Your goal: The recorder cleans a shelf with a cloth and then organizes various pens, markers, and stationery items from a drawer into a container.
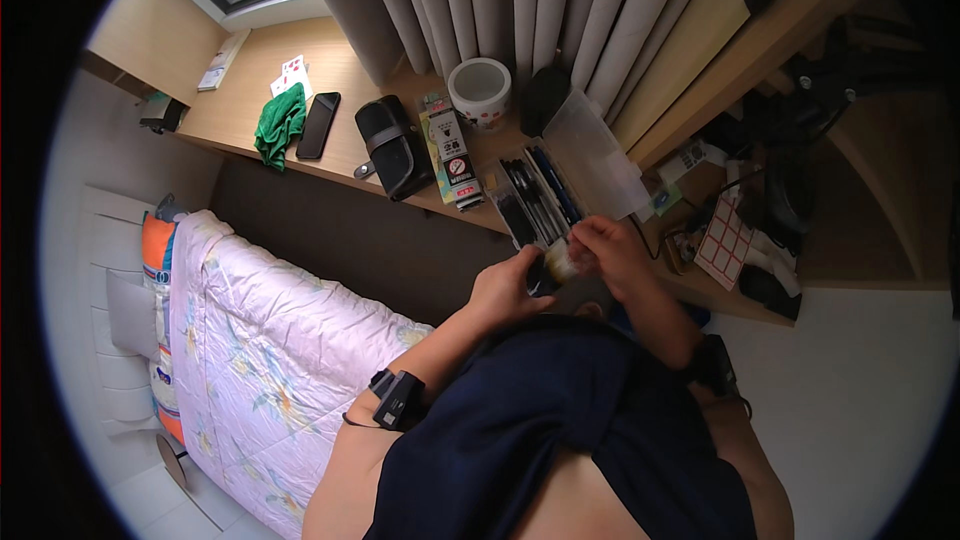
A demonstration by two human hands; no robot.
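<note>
Close to my body, over the desk's front edge, my left hand (508, 286) grips a small packet (556, 262), dark at one end and pale yellowish at the other. My right hand (606, 249) pinches the pale end, which looks like clear wrapping. Blur hides what exactly the packet is. Just beyond both hands lies an opened clear plastic pencil case (556, 163), its translucent lid (592, 154) tipped back to the right. Black pens (531, 195) and dark refills (515, 216) fill its compartments, alongside blue pens (556, 184).
Left of the case are a refill box (453, 154), a black pouch (393, 148), a phone (318, 125) and a green cloth (282, 124). Behind stand a white pot (480, 90) and a dark cylinder (545, 99). Clutter with a red-grid sheet (724, 242) lies right. A bed (277, 360) is lower left.
</note>
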